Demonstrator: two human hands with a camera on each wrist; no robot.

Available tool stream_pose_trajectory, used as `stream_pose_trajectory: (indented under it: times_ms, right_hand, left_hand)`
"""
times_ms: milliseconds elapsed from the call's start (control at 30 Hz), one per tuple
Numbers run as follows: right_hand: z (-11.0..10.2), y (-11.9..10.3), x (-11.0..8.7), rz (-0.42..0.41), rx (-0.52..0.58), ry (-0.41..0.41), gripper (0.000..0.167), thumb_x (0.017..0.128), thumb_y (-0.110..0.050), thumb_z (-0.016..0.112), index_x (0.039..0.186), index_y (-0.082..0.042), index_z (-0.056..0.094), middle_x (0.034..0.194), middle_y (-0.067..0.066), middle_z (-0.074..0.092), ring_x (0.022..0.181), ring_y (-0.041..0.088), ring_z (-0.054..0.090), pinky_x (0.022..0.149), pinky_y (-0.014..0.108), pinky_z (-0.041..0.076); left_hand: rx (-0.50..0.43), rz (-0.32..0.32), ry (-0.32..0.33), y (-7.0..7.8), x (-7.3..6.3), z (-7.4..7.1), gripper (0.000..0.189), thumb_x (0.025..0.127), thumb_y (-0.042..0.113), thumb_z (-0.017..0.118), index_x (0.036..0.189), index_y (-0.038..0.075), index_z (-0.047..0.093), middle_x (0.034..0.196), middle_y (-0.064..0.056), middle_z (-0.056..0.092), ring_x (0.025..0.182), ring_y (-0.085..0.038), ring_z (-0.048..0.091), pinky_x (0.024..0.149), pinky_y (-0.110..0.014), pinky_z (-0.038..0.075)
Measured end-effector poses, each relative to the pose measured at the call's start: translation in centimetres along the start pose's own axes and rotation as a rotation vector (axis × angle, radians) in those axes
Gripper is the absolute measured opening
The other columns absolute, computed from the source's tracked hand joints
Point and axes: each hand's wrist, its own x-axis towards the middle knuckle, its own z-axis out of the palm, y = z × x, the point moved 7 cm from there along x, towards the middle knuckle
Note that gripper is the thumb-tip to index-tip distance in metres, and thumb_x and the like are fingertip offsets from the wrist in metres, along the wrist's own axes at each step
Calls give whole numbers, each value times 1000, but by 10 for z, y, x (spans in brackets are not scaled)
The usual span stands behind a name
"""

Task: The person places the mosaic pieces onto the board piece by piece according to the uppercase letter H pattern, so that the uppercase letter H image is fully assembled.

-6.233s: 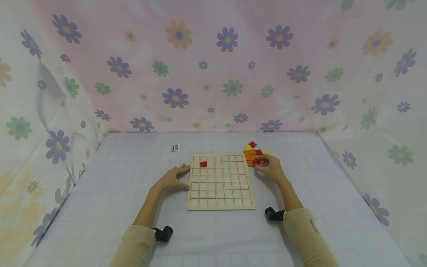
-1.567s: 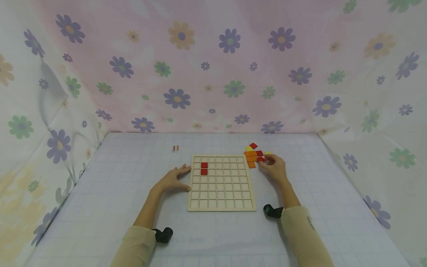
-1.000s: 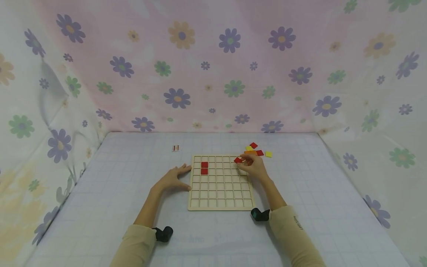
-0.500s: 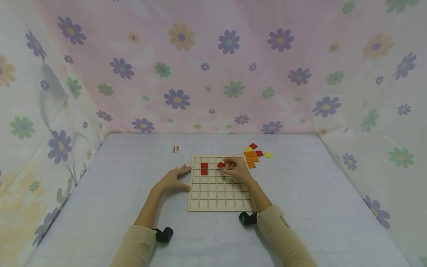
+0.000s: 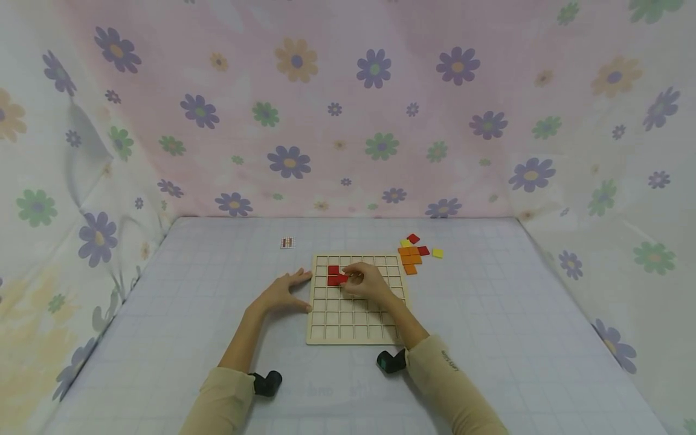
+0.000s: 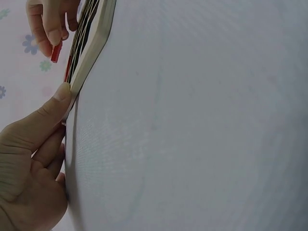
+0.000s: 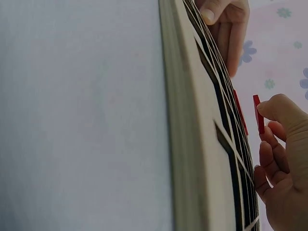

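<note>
Right hand (image 5: 370,285) of mine pinches a red tile (image 7: 258,114) between thumb and fingers, holding it just above the board (image 5: 361,331) and apart from its surface. Close by, a pair of red tiles (image 5: 333,270) sits in the board's second column from the left, one directly behind the other, in the second and third rows from the back. With thumb and fingers spread, my left hand (image 5: 280,293) touches the board's left edge. Beside the board's far right corner, towards the table's far edge, lie orange tiles (image 5: 410,269), two red ones (image 5: 423,250) and two yellow ones (image 5: 437,252). Near that same edge of the table (image 5: 163,314), left of the board, rests a small printed card (image 5: 287,243). Flowered cloth (image 5: 326,121) hangs behind the table's far edge.
</note>
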Motion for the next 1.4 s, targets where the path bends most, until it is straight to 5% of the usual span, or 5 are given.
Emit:
stream_pose_trajectory:
  times_ms: [433,700,1167,1400]
  right_hand:
    - [23,-10,4,-24,-150,-151,31,77,-9,72,105,4,68,96,11,67,81,19,56,72,23,48]
    - [27,-12,2,-26,-142,-231,37,84,-10,67,117,5,63,104,15,61,86,21,53,73,26,47]
    - [26,-13,-1,36,-124,-260,31,81,-14,71,109,-3,71,108,12,59,101,25,53,85,32,46]
    - [27,-13,0,-7,-128,-217,28,84,-18,70,108,-5,72,104,10,60,96,22,54,80,32,46]
  left_hand:
    - [-16,-15,-3,-1,0,1,86,68,28,83,142,15,43,151,-14,28,138,-48,12,108,-65,13]
    - [-9,-24,-4,-2,1,1,87,67,30,83,142,15,43,152,-13,28,138,-48,13,107,-66,14]
    - [-8,-31,-7,-4,1,2,87,67,31,83,143,15,43,152,-13,28,138,-49,13,107,-66,14]
    - [3,-23,-9,-4,1,3,87,67,31,83,142,15,43,152,-13,27,138,-49,13,107,-66,15]
